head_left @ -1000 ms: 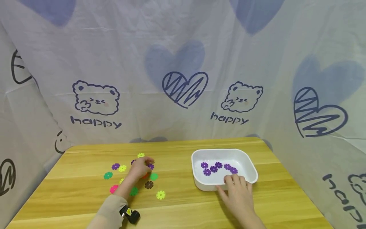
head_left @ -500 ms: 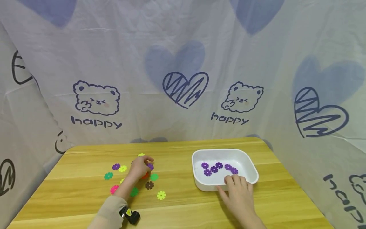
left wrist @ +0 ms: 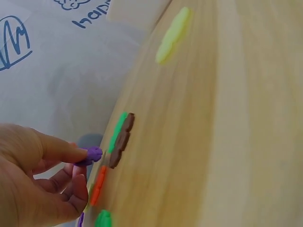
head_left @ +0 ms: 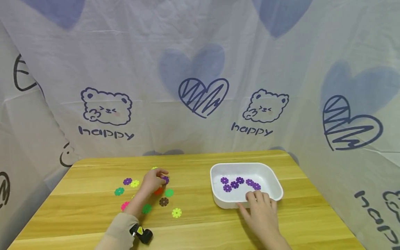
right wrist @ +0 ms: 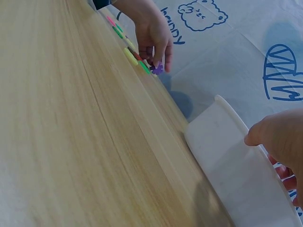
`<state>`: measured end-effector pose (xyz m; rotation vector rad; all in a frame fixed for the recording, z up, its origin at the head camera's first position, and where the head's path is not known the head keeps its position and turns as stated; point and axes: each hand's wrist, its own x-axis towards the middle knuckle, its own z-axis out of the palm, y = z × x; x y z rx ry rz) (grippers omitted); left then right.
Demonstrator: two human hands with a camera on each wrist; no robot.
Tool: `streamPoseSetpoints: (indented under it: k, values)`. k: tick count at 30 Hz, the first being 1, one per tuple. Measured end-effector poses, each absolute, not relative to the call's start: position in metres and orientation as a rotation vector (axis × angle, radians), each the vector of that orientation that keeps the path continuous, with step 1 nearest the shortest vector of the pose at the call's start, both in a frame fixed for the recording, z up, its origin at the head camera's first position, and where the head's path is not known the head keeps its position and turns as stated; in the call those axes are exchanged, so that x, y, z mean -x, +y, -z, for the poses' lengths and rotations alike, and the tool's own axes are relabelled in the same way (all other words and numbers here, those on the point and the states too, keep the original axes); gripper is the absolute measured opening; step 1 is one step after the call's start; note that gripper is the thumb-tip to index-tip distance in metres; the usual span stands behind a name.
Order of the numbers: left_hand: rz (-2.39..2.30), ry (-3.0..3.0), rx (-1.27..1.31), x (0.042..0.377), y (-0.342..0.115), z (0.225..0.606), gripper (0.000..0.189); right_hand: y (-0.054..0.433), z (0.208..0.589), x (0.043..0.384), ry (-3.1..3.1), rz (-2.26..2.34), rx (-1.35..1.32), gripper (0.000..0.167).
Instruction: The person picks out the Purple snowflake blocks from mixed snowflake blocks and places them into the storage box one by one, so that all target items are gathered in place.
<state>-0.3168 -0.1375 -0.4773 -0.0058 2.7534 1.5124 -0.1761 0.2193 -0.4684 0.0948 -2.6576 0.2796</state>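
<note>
A purple flower-shaped disc (left wrist: 93, 154) is pinched between the thumb and fingers of my left hand (head_left: 153, 181), just above the scattered discs on the table. The right wrist view shows that purple disc (right wrist: 156, 69) below the left fingertips. My right hand (head_left: 261, 215) grips the near rim of a white tub (head_left: 228, 204), thumb outside and fingers over the edge. Inside the tub lie several purple discs (head_left: 234, 184). Near the left hand are an orange-red disc (head_left: 158, 190), a green disc (head_left: 169, 192) and a brown disc (head_left: 164, 201).
Other discs lie around the left forearm: a purple one (head_left: 127, 181), a yellow one (head_left: 176, 213), a teal one (head_left: 119, 191) and a pink one (head_left: 125, 206). The wooden table (head_left: 193, 229) ends at a printed cloth (head_left: 150, 69) behind and at the sides.
The left hand has lifted the purple disc slightly off the table. The right hand keeps its grip on the tub rim, and the tub has not moved.
</note>
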Motion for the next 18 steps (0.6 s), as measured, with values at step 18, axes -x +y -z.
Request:
streamPoseSetpoints:
  k: [18]
  values:
    - [-1.791,2.498,-0.048,0.309,-0.134,0.442,0.026,0.222,0.472,0.178,-2.593,-0.259,-0.132,0.034]
